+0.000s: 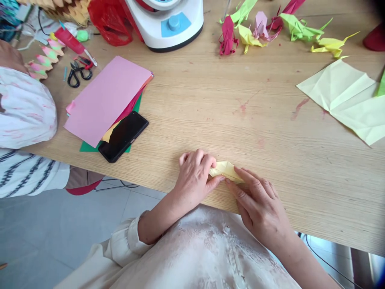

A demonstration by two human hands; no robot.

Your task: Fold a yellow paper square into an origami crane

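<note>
A small folded piece of pale yellow paper (224, 169) lies between my hands near the table's front edge. My left hand (195, 174) grips its left end, with the thumb along the near side and curled fingers at the far side. At the right end, my right hand (258, 200) presses on the paper with its index and middle fingertips, the fingers stretched out. Creases run across the paper's visible face. Its two ends are partly covered by my fingers.
A black phone (123, 136) rests against a stack of coloured paper (111, 96). Beyond are scissors (78, 74), a white device (171, 26) with a blue knob and several origami figures (249, 38). A creased pale sheet (345, 98) lies right. Another person's sleeve (27, 106) is at left.
</note>
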